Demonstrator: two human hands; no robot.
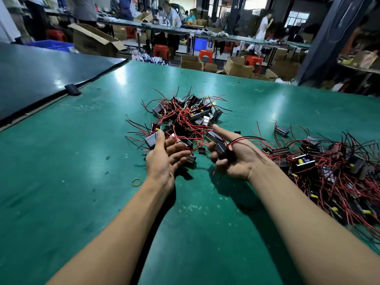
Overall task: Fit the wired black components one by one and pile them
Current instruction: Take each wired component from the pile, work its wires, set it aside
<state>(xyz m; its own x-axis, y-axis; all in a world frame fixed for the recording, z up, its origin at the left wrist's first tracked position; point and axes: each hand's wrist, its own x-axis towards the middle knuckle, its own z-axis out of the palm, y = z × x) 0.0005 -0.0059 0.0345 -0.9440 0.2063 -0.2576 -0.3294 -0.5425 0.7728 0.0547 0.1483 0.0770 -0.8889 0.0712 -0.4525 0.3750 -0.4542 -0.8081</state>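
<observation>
Here our right hand (232,161) curls round a wired component (221,148); our left hand (162,161) spreads loose, pile (185,116) just beyond its fingertips.

**What the view keeps back**

The right hand's (232,161) curled fingers (216,156) cover the lower part of the small black box-shaped component with red and black wires (218,143) they grip, so how its pieces meet cannot be told. Whether the left hand (162,161) grips the grey-faced black box (150,141) behind its thumb or only touches it is unclear. Its fingers (177,154) hide the parts beneath them. Just beyond both sets of fingers, the tangled heap of wired black components (185,116) buries its inner pieces under red wire. Right of the right fingers, a second heap of wired black components (329,171) is cut by the picture's right edge. The left forearm (123,223) and right forearm (298,212) run off the bottom edge. Far beyond the fingers, the people (171,15) are blurred.
</observation>
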